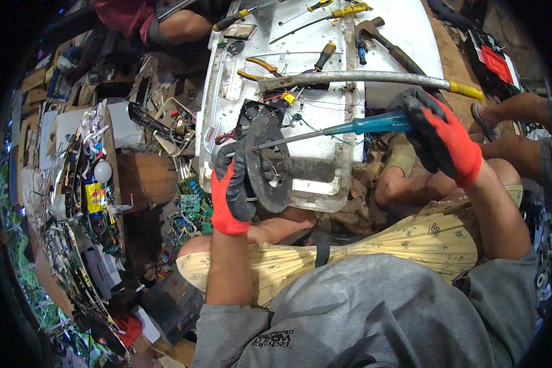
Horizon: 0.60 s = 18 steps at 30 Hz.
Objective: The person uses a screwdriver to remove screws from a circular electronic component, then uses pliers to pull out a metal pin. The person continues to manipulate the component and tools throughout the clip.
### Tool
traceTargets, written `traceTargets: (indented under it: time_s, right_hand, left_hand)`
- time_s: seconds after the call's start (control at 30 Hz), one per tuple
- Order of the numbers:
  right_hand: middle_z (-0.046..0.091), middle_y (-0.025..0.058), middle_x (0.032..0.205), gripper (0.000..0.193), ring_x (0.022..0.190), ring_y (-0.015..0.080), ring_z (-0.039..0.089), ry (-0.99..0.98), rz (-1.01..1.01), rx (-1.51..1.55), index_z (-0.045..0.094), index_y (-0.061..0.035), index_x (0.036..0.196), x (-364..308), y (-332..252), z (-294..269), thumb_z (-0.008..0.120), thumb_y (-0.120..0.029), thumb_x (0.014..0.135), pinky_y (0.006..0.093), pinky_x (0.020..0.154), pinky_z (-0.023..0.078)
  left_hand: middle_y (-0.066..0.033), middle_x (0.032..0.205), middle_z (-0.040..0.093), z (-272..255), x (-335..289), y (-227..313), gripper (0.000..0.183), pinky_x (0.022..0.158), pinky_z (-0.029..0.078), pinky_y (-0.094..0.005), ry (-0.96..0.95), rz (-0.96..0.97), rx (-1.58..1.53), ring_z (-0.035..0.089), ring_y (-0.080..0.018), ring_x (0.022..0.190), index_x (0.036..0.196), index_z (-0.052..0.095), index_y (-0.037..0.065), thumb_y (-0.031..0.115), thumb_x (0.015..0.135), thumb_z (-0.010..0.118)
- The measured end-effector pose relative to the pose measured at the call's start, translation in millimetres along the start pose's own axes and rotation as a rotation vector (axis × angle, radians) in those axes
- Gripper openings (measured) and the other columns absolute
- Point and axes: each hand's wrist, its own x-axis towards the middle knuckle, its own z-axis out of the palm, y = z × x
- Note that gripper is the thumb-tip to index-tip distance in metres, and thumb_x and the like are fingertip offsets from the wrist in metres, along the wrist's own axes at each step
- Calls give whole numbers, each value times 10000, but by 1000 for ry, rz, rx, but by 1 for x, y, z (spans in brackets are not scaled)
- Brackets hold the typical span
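Observation:
My left hand (pixel 231 187), in a red and black glove, grips a dark round metal plate (pixel 271 193) by its left side, with fingers partly hidden behind it. The plate stands tilted above the near part of a white panel (pixel 313 156). My gloved right hand (pixel 437 136) is closed round the teal handle of a screwdriver (pixel 368 124). Its long shaft points left, and the tip meets the plate's face near the upper left. Just behind the plate sits a black fan-like part (pixel 260 113) with thin wires.
Across the panel lies a ribbed metal hose (pixel 362 76) with a yellow end. Beyond it are pliers (pixel 260 67), a hammer (pixel 389 46) and several screwdrivers. Scrap electronics and circuit boards (pixel 193 205) heap up on the left. Other people's legs (pixel 181 27) show at the upper left and right.

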Motion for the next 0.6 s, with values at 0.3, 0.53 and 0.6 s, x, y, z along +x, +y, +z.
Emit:
traceTargets:
  time_s: [0.3,0.53,0.6]
  right_hand:
    - [569,44,1228,427,1075,109,536,35,98,307,462,-47,1374,0,-3,7,558,-183,981,282,916,464]
    - [581,33,1216,441,1063,101,536,124,-144,529,462,-41,1400,2,19,21,559,-178,992,270,869,480]
    - [581,34,1215,438,1067,107,540,115,-3,469,470,-32,1387,1,9,18,571,-175,985,271,876,479]
  left_hand:
    - [-105,958,662,-3,-2,1,271,661,570,-327,5,45,35,661,-211,775,1202,551,59,250,1010,548]
    - [-91,916,678,-1,-3,2,213,660,559,-322,-13,-5,53,662,-188,757,1156,581,72,214,997,576]
    - [-87,909,677,2,-3,3,186,659,557,-323,-1,17,27,662,-188,757,1133,587,75,204,999,571]
